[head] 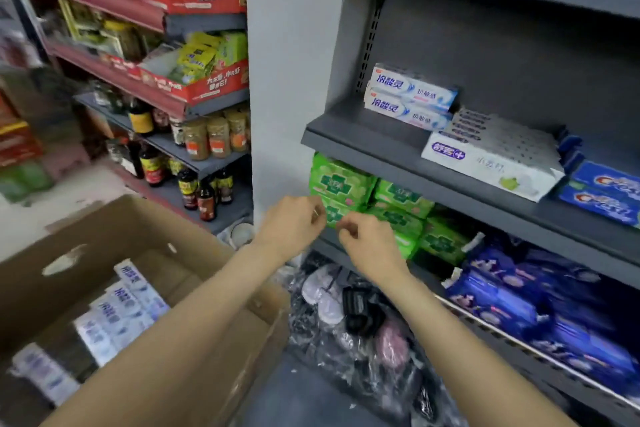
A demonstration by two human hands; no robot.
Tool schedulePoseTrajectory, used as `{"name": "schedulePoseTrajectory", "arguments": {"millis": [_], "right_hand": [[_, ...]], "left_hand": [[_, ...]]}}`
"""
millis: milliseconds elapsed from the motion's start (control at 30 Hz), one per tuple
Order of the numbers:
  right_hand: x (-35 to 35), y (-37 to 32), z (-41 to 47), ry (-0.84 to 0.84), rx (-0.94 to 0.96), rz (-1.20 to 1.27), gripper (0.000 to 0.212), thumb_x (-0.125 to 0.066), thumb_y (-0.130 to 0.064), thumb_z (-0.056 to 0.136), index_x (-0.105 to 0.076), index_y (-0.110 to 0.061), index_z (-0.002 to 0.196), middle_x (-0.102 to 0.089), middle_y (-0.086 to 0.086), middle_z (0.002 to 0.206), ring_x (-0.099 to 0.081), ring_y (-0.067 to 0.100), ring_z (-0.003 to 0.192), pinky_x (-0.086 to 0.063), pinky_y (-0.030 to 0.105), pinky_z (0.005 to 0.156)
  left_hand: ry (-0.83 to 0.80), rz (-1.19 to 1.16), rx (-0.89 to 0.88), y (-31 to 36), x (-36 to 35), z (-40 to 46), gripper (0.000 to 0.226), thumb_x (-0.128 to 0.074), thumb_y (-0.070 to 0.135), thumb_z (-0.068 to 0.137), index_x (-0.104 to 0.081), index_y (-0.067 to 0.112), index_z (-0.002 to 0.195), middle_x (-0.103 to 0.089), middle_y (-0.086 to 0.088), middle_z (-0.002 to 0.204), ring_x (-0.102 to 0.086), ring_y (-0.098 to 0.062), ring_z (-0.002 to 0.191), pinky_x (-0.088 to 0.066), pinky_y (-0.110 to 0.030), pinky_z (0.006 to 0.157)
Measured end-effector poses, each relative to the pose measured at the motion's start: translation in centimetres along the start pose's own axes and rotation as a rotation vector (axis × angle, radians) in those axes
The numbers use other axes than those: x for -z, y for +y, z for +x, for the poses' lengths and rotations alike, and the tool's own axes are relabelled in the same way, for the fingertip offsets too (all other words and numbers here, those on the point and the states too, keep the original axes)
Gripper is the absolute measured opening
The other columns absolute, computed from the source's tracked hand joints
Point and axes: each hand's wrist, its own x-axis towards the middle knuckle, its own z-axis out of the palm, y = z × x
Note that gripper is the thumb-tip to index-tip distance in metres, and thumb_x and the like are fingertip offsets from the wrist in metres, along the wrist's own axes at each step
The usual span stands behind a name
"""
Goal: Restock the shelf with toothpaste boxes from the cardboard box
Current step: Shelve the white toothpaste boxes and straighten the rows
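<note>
toothpaste boxes point(410, 95) sit stacked on my shelf point(363, 146); left hand point(292, 224) and right hand point(369, 243) loosely curled, holding nothing.

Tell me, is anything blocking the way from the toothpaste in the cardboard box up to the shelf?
Nothing visible does. The toothpaste boxes lie uncovered in the open cardboard box, and the shelf is bare beside the two stacked boxes.
</note>
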Motion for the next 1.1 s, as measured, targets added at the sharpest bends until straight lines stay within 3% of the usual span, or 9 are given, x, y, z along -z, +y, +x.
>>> {"name": "schedulePoseTrajectory", "arguments": {"millis": [200,333,433,600,733,867,967,1100], "right_hand": [[-7.5,-3.2,-3.2,-0.191,0.037,-0.007,0.024,-0.047,-0.013,0.091,-0.068,-0.014,0.103,-0.069,0.007,0.106,-0.062,0.026,0.099,-0.048,0.034,0.074],[-12.8,-6.3,-3.8,-0.285,-0.009,0.012,0.022,-0.047,-0.013,0.088,-0.067,-0.018,0.096,-0.065,0.009,0.103,-0.060,0.028,0.099,-0.048,0.035,0.079],[-17.0,-8.6,-3.4,-0.294,-0.044,-0.010,0.021,-0.050,-0.020,0.089,-0.068,-0.028,0.095,-0.067,0.003,0.107,-0.060,0.022,0.103,-0.052,0.038,0.085],[-23.3,-12.3,-1.9,-0.380,-0.150,0.043,0.021,-0.048,-0.013,0.090,-0.069,-0.015,0.093,-0.068,0.007,0.101,-0.061,0.027,0.099,-0.049,0.036,0.088],[-28.5,-14.0,-0.7,-0.415,-0.255,-0.004,0.021,-0.048,-0.011,0.089,-0.067,-0.010,0.095,-0.068,0.012,0.103,-0.061,0.030,0.101,-0.046,0.033,0.087],[-33.5,-14.7,-0.5,-0.486,-0.346,0.014,0.026,-0.049,-0.018,0.094,-0.056,-0.004,0.115,-0.061,0.015,0.119,-0.056,0.031,0.111,-0.042,0.034,0.089],[-36.5,-14.4,-0.3,-0.533,-0.385,0.004,0.050,-0.053,-0.027,0.094,-0.037,-0.007,0.137,-0.041,0.014,0.142,-0.042,0.031,0.129,-0.035,0.033,0.100],[-39.9,-13.9,0.2,-0.638,-0.376,-0.030,0.087,-0.064,-0.037,0.087,-0.010,-0.011,0.150,-0.016,0.011,0.156,-0.015,0.028,0.144,-0.014,0.031,0.114]], "left_hand": [[-0.112,0.047,0.129,-6.9,-0.6,-6.4,0.019,-0.047,0.026,0.094,-0.063,0.015,0.098,-0.067,-0.007,0.095,-0.061,-0.030,0.087,-0.045,-0.032,0.061],[-0.197,0.094,0.289,-12.0,-0.3,-9.4,0.021,-0.046,0.027,0.094,-0.057,0.010,0.088,-0.064,-0.015,0.099,-0.060,-0.037,0.096,-0.042,-0.034,0.070],[-0.251,0.089,0.367,-17.1,-0.2,-10.6,0.018,-0.045,0.024,0.090,-0.061,0.016,0.093,-0.063,-0.015,0.101,-0.059,-0.038,0.097,-0.043,-0.035,0.073],[-0.388,0.142,0.343,-25.7,0.4,-10.9,0.023,-0.040,0.022,0.095,-0.050,0.009,0.078,-0.062,-0.019,0.099,-0.059,-0.037,0.092,-0.041,-0.035,0.070],[-0.529,0.226,0.258,-32.1,0.0,-10.2,0.027,-0.039,0.018,0.097,-0.055,0.000,0.108,-0.059,-0.019,0.113,-0.058,-0.036,0.102,-0.045,-0.038,0.081],[-0.650,0.376,0.045,-37.3,-1.0,-10.1,0.034,-0.049,0.015,0.093,-0.051,0.008,0.127,-0.043,-0.012,0.132,-0.045,-0.029,0.119,-0.040,-0.037,0.093],[-0.681,0.473,-0.036,-40.4,-1.9,-10.2,0.058,-0.059,0.029,0.089,-0.035,0.015,0.140,-0.024,-0.013,0.148,-0.030,-0.029,0.135,-0.030,-0.040,0.106],[-0.831,0.357,0.104,-43.7,-3.5,-10.9,0.097,-0.067,0.044,0.083,-0.004,0.017,0.151,0.013,-0.016,0.157,-0.006,-0.036,0.144,-0.018,-0.046,0.114]]}}
